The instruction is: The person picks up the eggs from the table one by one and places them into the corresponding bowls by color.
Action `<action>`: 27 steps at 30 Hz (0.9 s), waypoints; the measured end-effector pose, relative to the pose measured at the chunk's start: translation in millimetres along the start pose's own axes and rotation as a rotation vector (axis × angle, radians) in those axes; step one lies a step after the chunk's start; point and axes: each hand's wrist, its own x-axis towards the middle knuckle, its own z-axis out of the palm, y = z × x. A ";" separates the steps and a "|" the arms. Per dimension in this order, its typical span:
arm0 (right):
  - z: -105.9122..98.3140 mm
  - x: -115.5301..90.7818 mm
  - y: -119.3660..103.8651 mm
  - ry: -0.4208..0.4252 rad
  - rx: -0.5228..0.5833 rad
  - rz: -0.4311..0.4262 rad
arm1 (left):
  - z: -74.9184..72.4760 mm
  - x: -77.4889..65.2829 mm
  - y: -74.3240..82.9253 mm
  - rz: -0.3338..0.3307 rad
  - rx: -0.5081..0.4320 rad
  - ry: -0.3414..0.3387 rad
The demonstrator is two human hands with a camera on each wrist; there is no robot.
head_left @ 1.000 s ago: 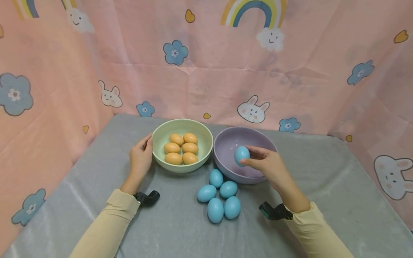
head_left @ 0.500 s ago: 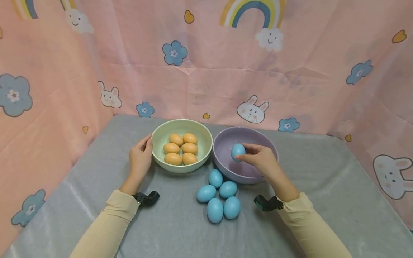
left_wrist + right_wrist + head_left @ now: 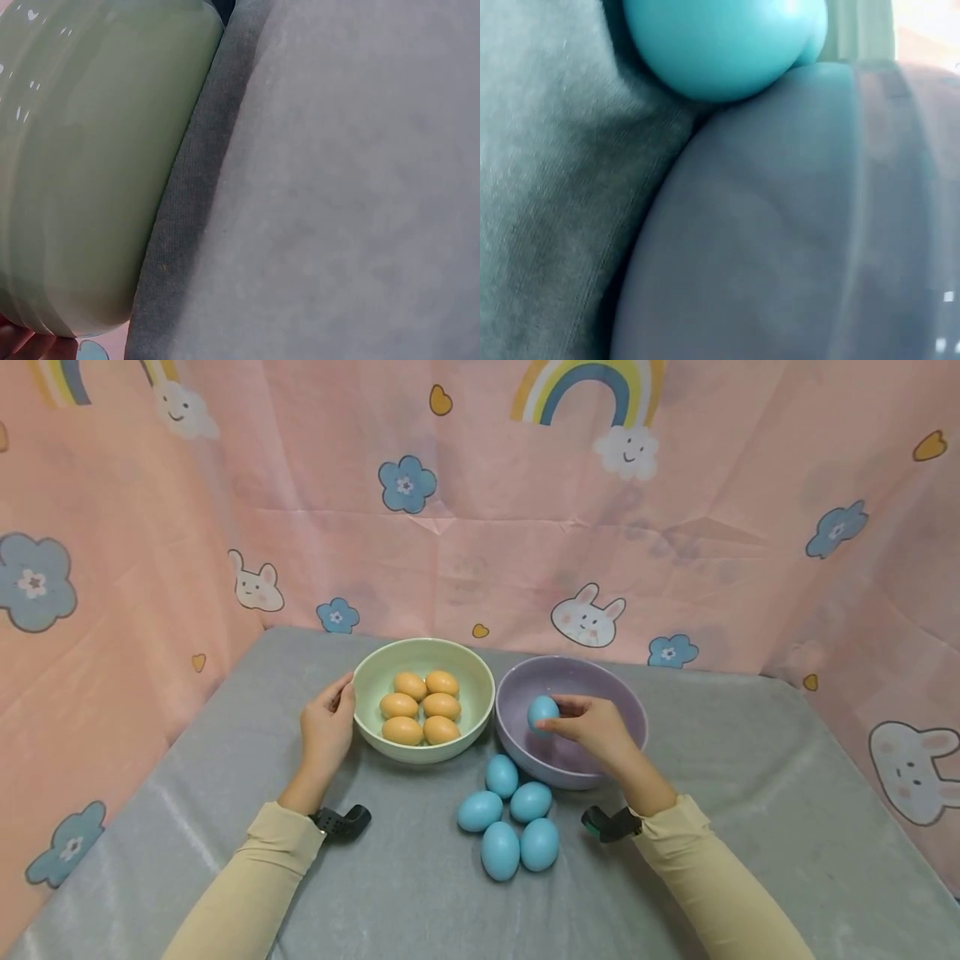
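Observation:
In the head view, my right hand [image 3: 596,727] pinches a blue egg [image 3: 542,715] between thumb and fingers, over the inside of the purple bowl [image 3: 626,752]. My left hand [image 3: 327,727] holds the left side of the green bowl [image 3: 420,753], its fingertips [image 3: 30,345] showing against the outer wall in the left wrist view. Inside the green bowl lie several yellow eggs [image 3: 402,731] in two columns. Several more blue eggs [image 3: 501,852] rest in a cluster on the cloth in front of the bowls. The right wrist view shows the purple bowl's outer wall [image 3: 742,225] close up.
A grey cloth [image 3: 405,893] covers the table. Pink patterned curtains [image 3: 480,560] hang behind and at both sides. The two bowls stand side by side near the back edge. Black wrist cameras [image 3: 342,822] are strapped to both wrists.
My right hand has moved left over the purple bowl, carrying the blue egg toward its left part. The left hand, both bowls and the other eggs have stayed in place.

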 end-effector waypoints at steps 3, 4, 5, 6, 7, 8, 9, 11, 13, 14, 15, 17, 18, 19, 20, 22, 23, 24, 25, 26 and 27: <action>1.5 3.9 1.5 -0.006 -0.003 0.006 | 0.0 -0.8 0.9 0.001 0.002 -0.005; 1.8 4.9 1.8 -0.010 -0.001 0.004 | 0.1 -0.8 0.9 -0.001 0.003 -0.005; 2.2 6.0 2.1 -0.013 -0.001 0.002 | 0.2 -0.9 0.9 -0.002 0.004 -0.006; 2.5 7.1 2.4 -0.015 -0.006 -0.001 | 0.2 -0.9 0.7 -0.004 0.004 -0.007; 2.9 8.1 2.6 -0.015 -0.014 -0.005 | 0.2 -1.0 0.8 -0.004 0.005 -0.006; 3.4 9.3 2.9 -0.016 -0.022 -0.011 | 0.2 -0.9 0.7 -0.005 0.006 -0.005; 3.9 10.5 3.2 -0.019 -0.032 -0.017 | 0.2 -0.9 0.6 -0.007 0.006 -0.004; 5.1 13.0 4.0 -0.028 -0.052 -0.027 | 0.1 -0.9 0.7 -0.007 0.006 -0.003; 6.3 15.2 4.8 -0.040 -0.063 -0.031 | 0.2 -0.8 0.5 -0.006 0.005 -0.001; 6.8 16.1 5.2 -0.048 -0.068 -0.031 | 0.3 -0.8 0.4 -0.005 0.004 0.000; 7.3 17.0 5.6 -0.056 -0.066 -0.026 | 0.3 -0.9 0.5 -0.004 0.004 0.000; 8.3 18.4 6.1 -0.071 -0.059 -0.016 | 0.5 -0.9 0.4 -0.003 0.005 0.001; 8.7 18.9 6.4 -0.079 -0.054 -0.012 | 0.5 -0.9 0.4 -0.004 0.004 0.001; 9.1 19.3 6.5 -0.084 -0.053 -0.006 | 0.4 -1.0 0.8 -0.004 0.004 0.000; 9.5 19.7 6.7 -0.091 -0.048 0.000 | 0.4 -1.1 0.9 -0.006 0.004 0.000; 10.0 20.2 7.0 -0.099 -0.051 0.004 | 0.3 -1.0 1.0 -0.008 0.003 0.000; 10.1 20.4 7.2 -0.102 -0.056 0.004 | 0.3 -1.0 1.0 -0.009 0.003 0.000; 10.4 20.8 7.5 -0.104 -0.057 0.004 | 0.2 -1.0 1.2 -0.008 0.001 -0.001; 10.6 20.9 7.6 -0.106 -0.063 0.005 | 0.2 -0.9 1.2 -0.007 0.001 -0.001; 10.8 21.3 7.8 -0.107 -0.069 0.004 | 0.3 -0.8 0.9 -0.008 0.000 0.000; 11.0 21.5 8.0 -0.107 -0.076 0.004 | 0.4 -0.7 0.9 -0.007 0.000 0.001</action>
